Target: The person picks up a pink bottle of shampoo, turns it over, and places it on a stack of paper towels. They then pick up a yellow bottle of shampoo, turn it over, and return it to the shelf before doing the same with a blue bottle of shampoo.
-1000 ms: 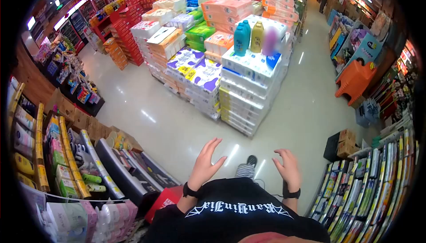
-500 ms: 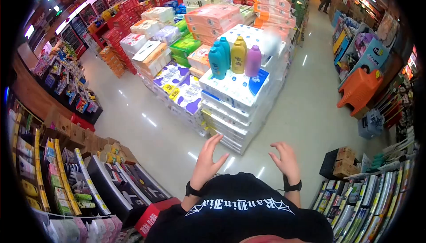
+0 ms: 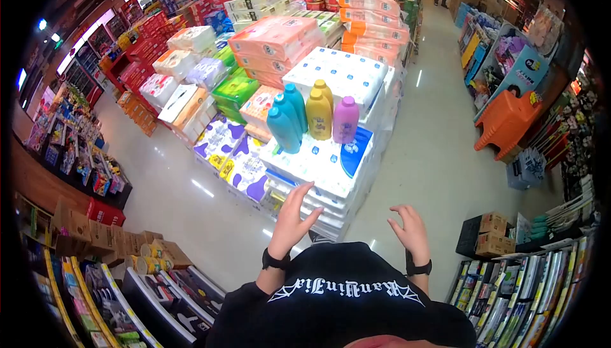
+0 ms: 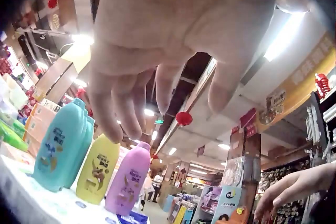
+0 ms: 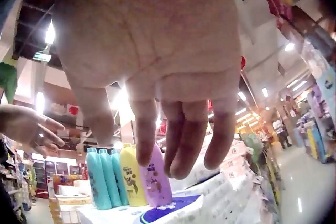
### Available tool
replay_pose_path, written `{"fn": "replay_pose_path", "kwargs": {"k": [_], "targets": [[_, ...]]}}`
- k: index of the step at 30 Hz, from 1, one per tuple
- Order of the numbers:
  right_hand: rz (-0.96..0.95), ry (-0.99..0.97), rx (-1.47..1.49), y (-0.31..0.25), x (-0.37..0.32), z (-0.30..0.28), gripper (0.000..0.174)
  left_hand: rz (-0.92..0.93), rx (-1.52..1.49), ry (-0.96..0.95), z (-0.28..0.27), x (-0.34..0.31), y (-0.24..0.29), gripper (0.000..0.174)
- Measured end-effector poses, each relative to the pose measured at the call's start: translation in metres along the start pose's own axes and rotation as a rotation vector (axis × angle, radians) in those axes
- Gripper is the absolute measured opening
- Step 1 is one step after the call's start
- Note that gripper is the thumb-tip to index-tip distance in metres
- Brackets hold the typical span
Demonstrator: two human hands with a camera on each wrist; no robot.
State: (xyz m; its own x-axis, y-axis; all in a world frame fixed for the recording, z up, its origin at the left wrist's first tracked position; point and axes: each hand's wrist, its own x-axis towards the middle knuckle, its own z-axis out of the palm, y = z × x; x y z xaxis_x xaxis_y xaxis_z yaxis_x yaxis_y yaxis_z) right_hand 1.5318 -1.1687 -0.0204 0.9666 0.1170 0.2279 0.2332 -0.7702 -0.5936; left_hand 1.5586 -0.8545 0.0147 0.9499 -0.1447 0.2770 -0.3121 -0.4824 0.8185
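Note:
Both hands are held out in front of the body, fingers relaxed, holding nothing. In the head view the left hand (image 3: pixel 291 226) overlaps the near side of a stack of white wrapped tissue packs (image 3: pixel 318 173). The right hand (image 3: pixel 410 236) is over the floor, right of that stack. On top of the stack stand upright bottles: teal ones (image 3: pixel 284 130), yellow ones (image 3: pixel 319 116) and a purple one (image 3: pixel 345 120). The left wrist view has the purple bottle (image 4: pixel 127 179) beyond the left fingertips. In the right wrist view, right fingers partly cover the yellow bottle (image 5: pixel 132 176) and purple bottle.
More tissue packs, orange (image 3: pixel 277 36), green (image 3: pixel 235 95) and purple-white (image 3: pixel 245 170), are piled behind and left of the bottles. Shelves (image 3: pixel 168 303) flank the body at left, a rack of goods (image 3: pixel 522 297) at right. Orange stools (image 3: pixel 509 125) stand across the aisle (image 3: pixel 426 119).
The stack with the bottles has come nearer and lower in the head view, its near side now overlapped by the left hand. Both hands keep about the same pose.

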Motion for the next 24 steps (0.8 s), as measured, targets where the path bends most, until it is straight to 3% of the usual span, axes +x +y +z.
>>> {"fn": "replay_pose_path", "kwargs": {"k": [7, 10, 16, 19, 24], "targets": [[-0.025, 0.060, 0.004, -0.002, 0.095, 0.013, 0.027, 0.022, -0.055, -0.053, -0.017, 0.084, -0.024, 0.055], [0.010, 0.001, -0.015, -0.001, 0.121, 0.026, 0.031, 0.023, -0.111, -0.097, -0.014, 0.105, -0.043, 0.054], [0.046, -0.122, 0.202, 0.007, 0.161, 0.060, 0.066, -0.067, -0.134, -0.240, 0.009, 0.132, -0.057, 0.056], [0.019, -0.109, 0.233, 0.020, 0.193, 0.066, 0.080, -0.082, -0.167, -0.223, 0.027, 0.144, -0.064, 0.060], [-0.003, -0.132, 0.366, 0.036, 0.254, 0.071, 0.085, -0.100, -0.127, -0.180, 0.063, 0.164, -0.082, 0.076]]}}
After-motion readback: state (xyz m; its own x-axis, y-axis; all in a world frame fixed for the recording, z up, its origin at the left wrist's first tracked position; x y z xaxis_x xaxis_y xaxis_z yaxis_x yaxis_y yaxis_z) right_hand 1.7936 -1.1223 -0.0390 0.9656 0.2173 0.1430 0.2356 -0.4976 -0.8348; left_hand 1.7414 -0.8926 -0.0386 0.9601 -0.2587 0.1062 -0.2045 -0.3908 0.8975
